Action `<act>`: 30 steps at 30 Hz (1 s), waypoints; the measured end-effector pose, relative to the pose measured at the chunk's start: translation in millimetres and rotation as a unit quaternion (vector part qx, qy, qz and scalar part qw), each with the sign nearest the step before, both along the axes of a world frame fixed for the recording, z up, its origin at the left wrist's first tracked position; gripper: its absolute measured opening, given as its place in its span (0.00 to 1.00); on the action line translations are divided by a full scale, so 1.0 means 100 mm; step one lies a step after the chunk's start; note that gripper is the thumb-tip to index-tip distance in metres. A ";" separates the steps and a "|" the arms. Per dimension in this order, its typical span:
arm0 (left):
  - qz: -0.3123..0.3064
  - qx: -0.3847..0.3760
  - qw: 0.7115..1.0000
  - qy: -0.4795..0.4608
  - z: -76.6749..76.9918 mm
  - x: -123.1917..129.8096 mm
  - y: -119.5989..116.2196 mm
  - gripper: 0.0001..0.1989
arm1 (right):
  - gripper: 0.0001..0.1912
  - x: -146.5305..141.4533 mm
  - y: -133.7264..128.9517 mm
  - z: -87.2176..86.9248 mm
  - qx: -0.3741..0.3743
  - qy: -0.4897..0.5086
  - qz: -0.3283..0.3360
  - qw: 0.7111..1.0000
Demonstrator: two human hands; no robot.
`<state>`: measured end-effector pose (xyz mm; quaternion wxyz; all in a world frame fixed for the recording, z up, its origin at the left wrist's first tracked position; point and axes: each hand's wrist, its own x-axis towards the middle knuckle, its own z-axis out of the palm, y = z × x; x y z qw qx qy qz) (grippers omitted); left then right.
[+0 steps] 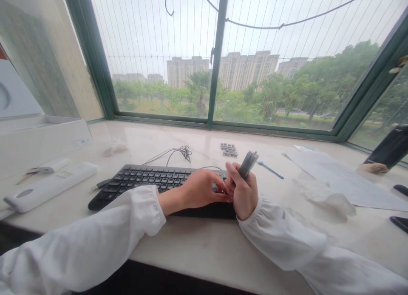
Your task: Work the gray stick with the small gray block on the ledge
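Note:
A black keyboard [143, 182] lies on the white counter beneath both hands. My left hand [202, 188] reaches over its right part, fingers bent and brought together near my right fingertips; whatever is between them is hidden. My right hand [244, 191] is closed around a dark grey brush-like tool [248, 164], which points up out of the fist. Behind the keyboard, several loose dark keycaps [228, 149] sit in a small group. A thin blue stick [270, 170] lies to the right of the tool.
A coiled black cable [183, 152] lies behind the keyboard. At left are a long white device [54, 186] and a white box [63, 135]. Paper sheets [344, 180] and a crumpled tissue [325, 197] are at right. A window runs along the back.

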<state>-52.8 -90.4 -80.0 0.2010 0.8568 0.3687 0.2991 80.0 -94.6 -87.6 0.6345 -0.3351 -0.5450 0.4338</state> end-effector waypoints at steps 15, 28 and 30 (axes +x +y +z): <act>-0.005 -0.020 1.000 -0.015 0.02 0.01 -0.01 0.10 | 0.23 0.02 0.02 -0.11 0.059 -0.031 -0.020 0.998; 0.017 -0.028 0.999 -0.002 0.02 0.01 0.01 0.11 | 0.21 0.01 -0.05 -0.08 0.079 -0.076 -0.024 0.994; 0.016 -0.026 1.000 0.002 0.01 0.00 0.02 0.11 | 0.22 0.01 -0.05 -0.08 0.080 -0.091 -0.033 0.992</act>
